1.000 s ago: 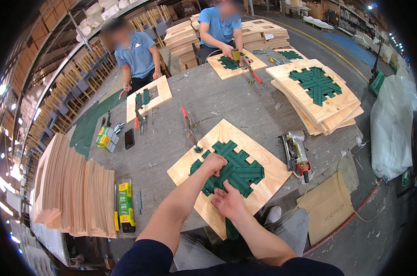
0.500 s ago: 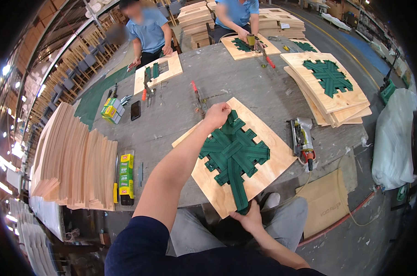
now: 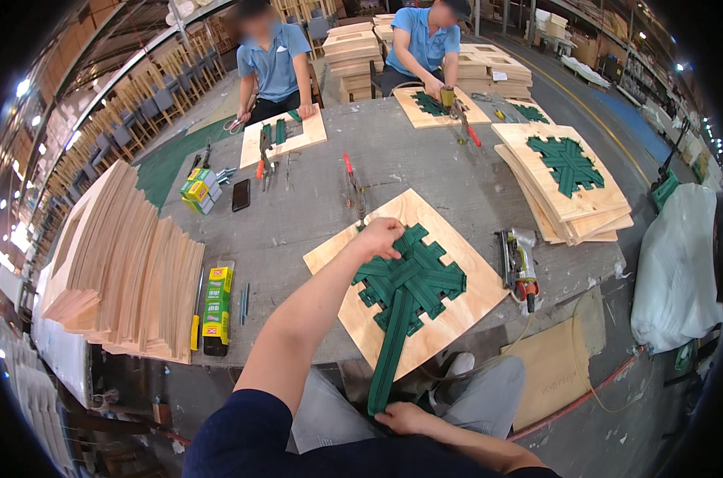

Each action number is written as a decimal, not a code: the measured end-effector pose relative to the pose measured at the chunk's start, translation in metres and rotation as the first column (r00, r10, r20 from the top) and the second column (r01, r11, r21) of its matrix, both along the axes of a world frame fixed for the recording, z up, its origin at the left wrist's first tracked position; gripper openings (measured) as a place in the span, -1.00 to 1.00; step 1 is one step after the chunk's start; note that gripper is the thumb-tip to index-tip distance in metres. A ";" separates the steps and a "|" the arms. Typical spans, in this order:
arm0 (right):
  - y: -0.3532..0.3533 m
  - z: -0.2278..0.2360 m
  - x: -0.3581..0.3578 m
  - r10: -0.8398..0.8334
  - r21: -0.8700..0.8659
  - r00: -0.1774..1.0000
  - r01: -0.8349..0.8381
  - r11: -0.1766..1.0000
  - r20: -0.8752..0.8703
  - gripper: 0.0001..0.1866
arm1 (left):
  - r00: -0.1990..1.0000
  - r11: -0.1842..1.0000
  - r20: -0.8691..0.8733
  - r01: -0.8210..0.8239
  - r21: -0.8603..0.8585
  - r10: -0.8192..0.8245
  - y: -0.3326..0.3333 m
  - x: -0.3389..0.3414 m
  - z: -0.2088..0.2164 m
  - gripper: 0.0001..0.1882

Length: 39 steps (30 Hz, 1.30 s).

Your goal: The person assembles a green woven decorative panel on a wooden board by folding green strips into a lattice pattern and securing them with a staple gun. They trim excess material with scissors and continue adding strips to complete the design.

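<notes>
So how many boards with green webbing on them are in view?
5: one under the left hand at centre, one atop the right stack, one behind it, and one before each co-worker. Stacks may hide more.

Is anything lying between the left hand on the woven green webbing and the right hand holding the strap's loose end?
Nothing visible does. The left hand presses the green webbing weave on the plywood panel; one green strap runs unobstructed off the panel's near edge to the right hand at the lap.
</notes>
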State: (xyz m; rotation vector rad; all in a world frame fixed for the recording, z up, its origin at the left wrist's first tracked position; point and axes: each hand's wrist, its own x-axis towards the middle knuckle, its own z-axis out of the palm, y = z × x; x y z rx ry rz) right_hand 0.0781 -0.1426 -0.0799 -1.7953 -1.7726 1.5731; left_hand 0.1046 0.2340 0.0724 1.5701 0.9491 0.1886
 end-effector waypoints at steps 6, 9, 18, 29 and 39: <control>0.065 0.095 0.089 -0.168 0.389 0.974 0.096 0.916 0.155 -0.67 | 0.984 0.980 0.171 -0.023 -0.197 0.057 0.003 -0.021 -0.017 -0.90; 0.139 0.117 0.119 -0.509 0.658 0.826 0.525 0.539 -0.242 -0.60 | 0.974 0.973 0.219 -0.012 -0.232 0.065 -0.003 -0.019 -0.017 -0.93; 0.241 0.094 0.147 -0.519 0.666 0.738 0.648 0.369 -0.431 -0.80 | 0.921 0.986 0.391 0.067 -0.155 -0.002 -0.026 -0.036 -0.023 -0.80; 0.244 0.111 0.136 -0.485 0.823 0.792 0.522 0.223 -0.371 -0.85 | 0.926 0.978 0.325 -0.151 -0.145 0.191 -0.032 -0.038 -0.020 -0.82; 0.240 0.110 0.146 -0.499 0.889 0.826 0.407 0.208 -0.262 -0.90 | 0.914 0.937 0.399 -0.197 0.288 0.069 -0.052 -0.035 -0.021 -0.74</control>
